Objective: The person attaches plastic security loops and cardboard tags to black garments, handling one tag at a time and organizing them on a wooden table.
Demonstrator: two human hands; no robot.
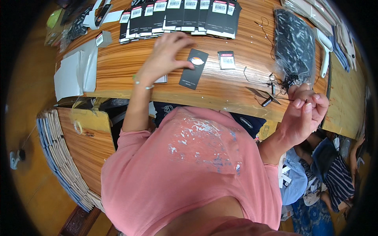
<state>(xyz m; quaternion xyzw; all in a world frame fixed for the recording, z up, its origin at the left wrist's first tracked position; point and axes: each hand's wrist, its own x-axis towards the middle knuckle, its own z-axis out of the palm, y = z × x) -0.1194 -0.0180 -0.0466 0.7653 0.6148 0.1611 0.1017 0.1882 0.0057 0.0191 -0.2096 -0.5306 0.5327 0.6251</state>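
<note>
My left hand (167, 55) hovers over the wooden table with its fingers spread, the thumb at the edge of a black hang tag (193, 78) with an oval logo. A smaller black-and-white label card (226, 61) lies to the right of that tag. Part of a white card (161, 79) shows under my left wrist. At the table's right front, my right hand (307, 108) pinches a thin black string between thumb and fingers. Beside it, a dark tag seen nearly edge-on (258, 93) and a small black string seal (267, 102) hang at the table edge.
Rows of black hang tags (175, 17) lie at the far side. A clear bag of black string seals (294, 43) and a white tag gun-like tool (324, 51) are at the right. White sheets (75, 72) lie left; folded garments (63, 157) are stacked below.
</note>
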